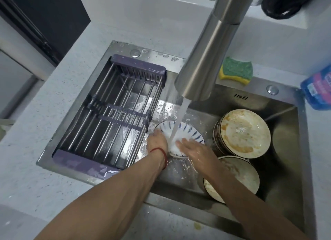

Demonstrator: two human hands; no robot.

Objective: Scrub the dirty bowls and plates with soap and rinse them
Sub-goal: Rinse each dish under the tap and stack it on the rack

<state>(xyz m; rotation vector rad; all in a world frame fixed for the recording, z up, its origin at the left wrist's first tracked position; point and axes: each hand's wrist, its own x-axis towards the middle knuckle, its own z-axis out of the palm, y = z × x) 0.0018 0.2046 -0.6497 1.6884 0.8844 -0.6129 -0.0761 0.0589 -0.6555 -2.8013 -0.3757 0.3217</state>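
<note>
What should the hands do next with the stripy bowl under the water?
Probably turn the blue-striped bowl a little under the stream. The left hand grips its near rim while the right hand rubs flat inside it, and water hits only one spot. The drying rack waits beside it; stained plates remain.

Two bare forearms, no sleeves visible, extend from the bottom of the frame. A thin red string bracelet (160,151) circles the wrist of the left hand (157,141), looped in more than one strand. The right hand (192,147) wears no band or ring that can be made out, and its surface glistens wet.
</note>
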